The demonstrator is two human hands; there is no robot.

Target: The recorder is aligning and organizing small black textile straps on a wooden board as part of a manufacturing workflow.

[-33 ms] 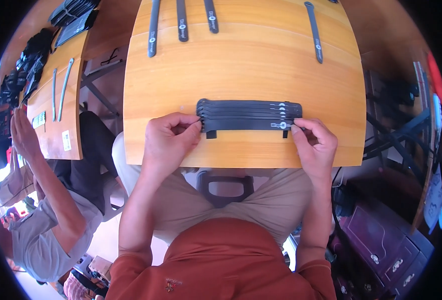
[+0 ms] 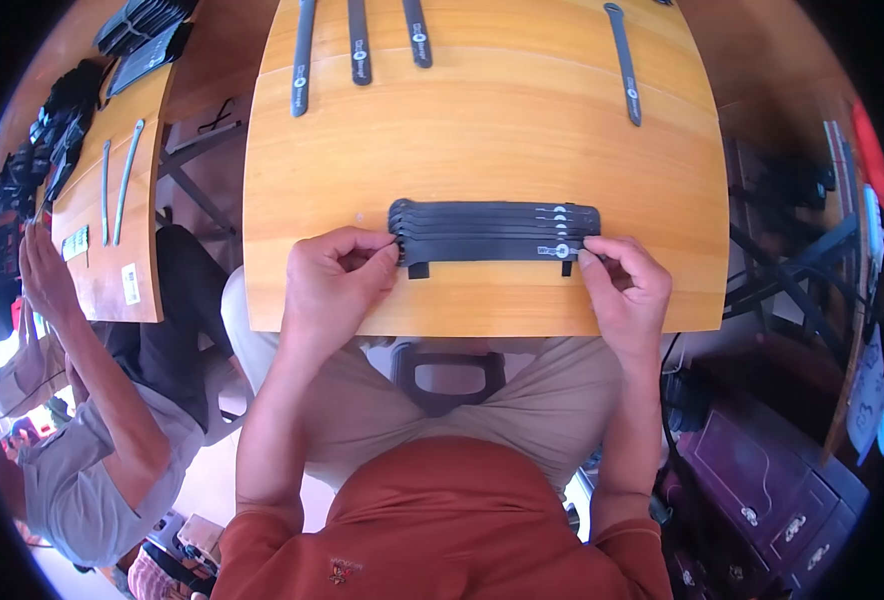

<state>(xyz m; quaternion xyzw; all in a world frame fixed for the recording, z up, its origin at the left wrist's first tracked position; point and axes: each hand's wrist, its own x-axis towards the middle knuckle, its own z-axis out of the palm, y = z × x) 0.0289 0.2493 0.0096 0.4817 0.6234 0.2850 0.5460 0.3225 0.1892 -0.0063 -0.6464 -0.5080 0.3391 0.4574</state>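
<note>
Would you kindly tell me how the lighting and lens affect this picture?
Head view: the table's side edges bow; black surrounds the round image; bright patches wash out the far left; the cabinet is dim; the straps, left hand and right hand look fairly sharp.
</note>
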